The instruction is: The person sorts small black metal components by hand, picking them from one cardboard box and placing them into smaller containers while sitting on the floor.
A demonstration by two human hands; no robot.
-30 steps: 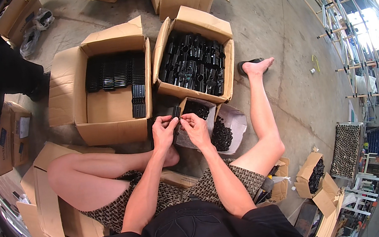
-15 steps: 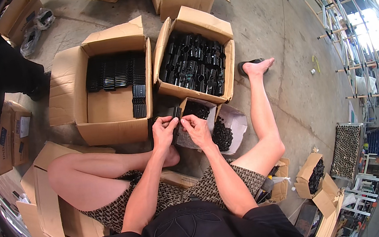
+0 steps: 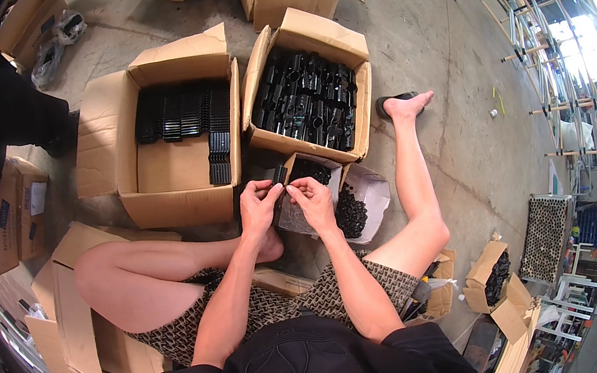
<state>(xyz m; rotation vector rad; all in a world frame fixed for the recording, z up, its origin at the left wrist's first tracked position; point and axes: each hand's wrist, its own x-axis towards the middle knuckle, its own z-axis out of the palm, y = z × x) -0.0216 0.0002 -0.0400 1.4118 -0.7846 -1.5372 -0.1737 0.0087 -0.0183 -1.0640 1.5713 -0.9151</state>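
Between my knees, my left hand [image 3: 259,201] is closed around a black bracket-like part [image 3: 279,175], which points up from the fingers. My right hand [image 3: 311,198] pinches close against that part's near end; whatever sits between its fingertips is too small to make out. Just beyond and under my hands stand two small boxes of little black pieces: a narrow carton [image 3: 306,220] and a pale open tray [image 3: 379,209]. Past them, a carton [image 3: 183,206] on the left holds rows of stacked black parts [image 3: 181,111]. Another carton [image 3: 252,130] is filled with black clamp-shaped parts [image 3: 309,101].
My bare legs frame the work on both sides. At the far left stands another person [image 3: 20,103] in dark clothes. More cartons lie around: a filled one [image 3: 293,10] at the back, a flattened one [image 3: 75,309] at left, a small one [image 3: 488,278] at right. Metal frames [image 3: 554,51] stand far right.
The black part in my left hand has tilted slightly. My right fingers have moved a little closer to its near end; the cartons stay put.
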